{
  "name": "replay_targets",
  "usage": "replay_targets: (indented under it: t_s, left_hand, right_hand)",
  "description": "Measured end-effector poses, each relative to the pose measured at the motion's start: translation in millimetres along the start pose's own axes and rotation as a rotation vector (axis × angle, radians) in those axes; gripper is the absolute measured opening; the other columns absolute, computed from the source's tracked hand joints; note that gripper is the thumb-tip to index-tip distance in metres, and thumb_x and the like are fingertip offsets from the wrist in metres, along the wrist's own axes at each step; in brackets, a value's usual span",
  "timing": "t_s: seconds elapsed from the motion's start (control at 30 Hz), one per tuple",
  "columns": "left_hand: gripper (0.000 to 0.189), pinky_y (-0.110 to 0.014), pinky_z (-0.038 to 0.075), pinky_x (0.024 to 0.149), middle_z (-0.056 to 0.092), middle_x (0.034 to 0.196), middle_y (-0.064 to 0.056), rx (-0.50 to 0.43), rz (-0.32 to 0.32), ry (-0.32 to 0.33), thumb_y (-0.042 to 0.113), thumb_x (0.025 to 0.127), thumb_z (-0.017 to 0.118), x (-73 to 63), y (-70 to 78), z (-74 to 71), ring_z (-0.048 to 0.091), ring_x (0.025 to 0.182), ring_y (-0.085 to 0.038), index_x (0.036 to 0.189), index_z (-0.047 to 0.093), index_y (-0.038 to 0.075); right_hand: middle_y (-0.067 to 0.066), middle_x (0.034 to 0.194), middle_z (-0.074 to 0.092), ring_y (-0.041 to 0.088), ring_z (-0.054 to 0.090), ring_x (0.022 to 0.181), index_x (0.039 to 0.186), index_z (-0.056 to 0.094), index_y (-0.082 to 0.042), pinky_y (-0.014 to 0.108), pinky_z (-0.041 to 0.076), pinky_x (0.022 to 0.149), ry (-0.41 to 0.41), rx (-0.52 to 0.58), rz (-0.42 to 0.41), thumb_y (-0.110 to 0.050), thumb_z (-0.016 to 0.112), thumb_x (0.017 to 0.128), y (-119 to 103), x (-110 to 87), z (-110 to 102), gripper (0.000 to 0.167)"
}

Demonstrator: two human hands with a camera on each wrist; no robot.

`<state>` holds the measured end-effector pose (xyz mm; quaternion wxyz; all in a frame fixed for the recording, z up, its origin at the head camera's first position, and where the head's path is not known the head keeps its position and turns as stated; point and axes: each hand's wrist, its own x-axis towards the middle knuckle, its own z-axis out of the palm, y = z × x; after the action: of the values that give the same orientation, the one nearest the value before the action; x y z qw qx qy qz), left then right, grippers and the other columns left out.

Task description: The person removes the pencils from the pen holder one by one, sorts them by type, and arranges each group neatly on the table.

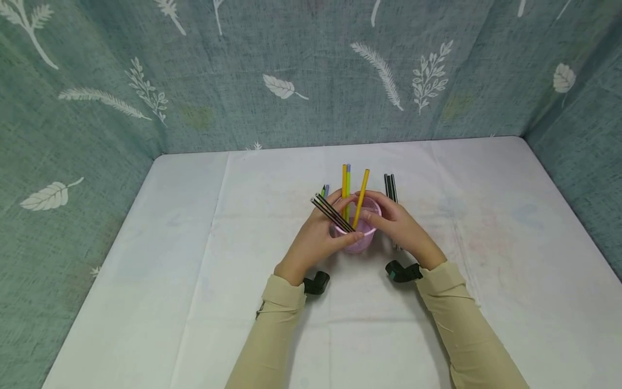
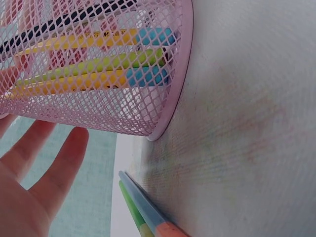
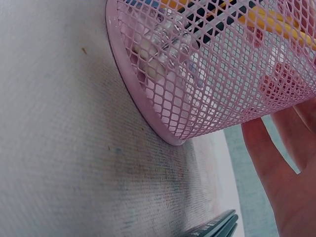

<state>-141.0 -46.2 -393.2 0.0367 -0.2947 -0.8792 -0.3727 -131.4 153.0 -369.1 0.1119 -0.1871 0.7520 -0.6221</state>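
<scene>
A pink mesh pencil cup (image 1: 359,246) stands on the white cloth between the two hands. My left hand (image 1: 313,240) holds its left side, thumb near the front rim. My right hand (image 1: 403,224) curls round the right side, with the thumb at the rim. Black pencils (image 1: 332,213) lean left in the cup, while a yellow pencil (image 1: 361,197) and a lime-green pencil (image 1: 347,189) rise toward the back. In the left wrist view, blue-ended yellow pencils (image 2: 106,38) show through the mesh. The cup's base rim (image 3: 143,106) is close against the cloth in the right wrist view.
Several dark pencils (image 1: 390,186) lie on the table just right of the cup, partly behind the right hand. A green pen and a blue-grey pen (image 2: 148,205) lie past the left hand. A grey-green leaf-patterned curtain (image 1: 311,81) borders the white table (image 1: 233,259).
</scene>
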Motion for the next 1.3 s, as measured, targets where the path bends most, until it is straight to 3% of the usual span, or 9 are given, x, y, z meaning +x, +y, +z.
replay_targets:
  t_s: [0.3, 0.57, 1.0, 1.3]
  left_hand:
    - [0.071, -0.034, 0.028, 0.100, 0.028, 0.138, 0.014, -0.037, -0.008, 0.025, 0.059, 0.071, 0.061, 0.7, 0.1, 0.0, 0.023, 0.127, -0.005, 0.132, 0.040, 0.031]
    - [0.073, -0.036, 0.027, 0.101, 0.031, 0.140, 0.002, -0.047, -0.033, 0.012, 0.057, 0.070, 0.064, -1.1, 0.9, -0.4, 0.021, 0.130, -0.011, 0.131, 0.042, 0.023]
    - [0.076, -0.037, 0.027, 0.101, 0.028, 0.141, 0.004, -0.023, -0.040, 0.003, 0.060, 0.071, 0.061, -1.4, 2.3, -1.6, 0.019, 0.131, -0.012, 0.134, 0.040, 0.023]
    - [0.078, -0.036, 0.026, 0.102, 0.029, 0.141, 0.006, -0.054, -0.043, -0.044, 0.053, 0.071, 0.067, -4.1, 3.6, -15.8, 0.019, 0.130, -0.008, 0.136, 0.037, 0.024]
  right_hand:
    - [0.009, 0.136, 0.037, 0.019, 0.030, 0.127, 0.134, 0.036, -0.006, 0.039, 0.026, 0.101, -0.009, 0.004, -0.021, -0.010, 0.048, 0.092, 0.0, 0.9, -1.7, 0.044]
    - [0.014, 0.135, 0.038, 0.021, 0.031, 0.127, 0.134, 0.034, -0.002, 0.041, 0.026, 0.101, -0.008, 0.024, -0.011, -0.010, 0.048, 0.092, 2.6, 0.2, -1.8, 0.046]
    - [0.014, 0.135, 0.039, 0.021, 0.035, 0.124, 0.133, 0.035, -0.002, 0.040, 0.029, 0.099, 0.010, 0.005, -0.005, -0.011, 0.049, 0.091, 1.0, 0.1, -2.1, 0.046]
    - [0.016, 0.134, 0.039, 0.025, 0.033, 0.125, 0.133, 0.036, -0.001, 0.043, 0.029, 0.099, 0.011, -0.009, -0.004, -0.012, 0.050, 0.091, 1.4, 0.3, -2.6, 0.045]
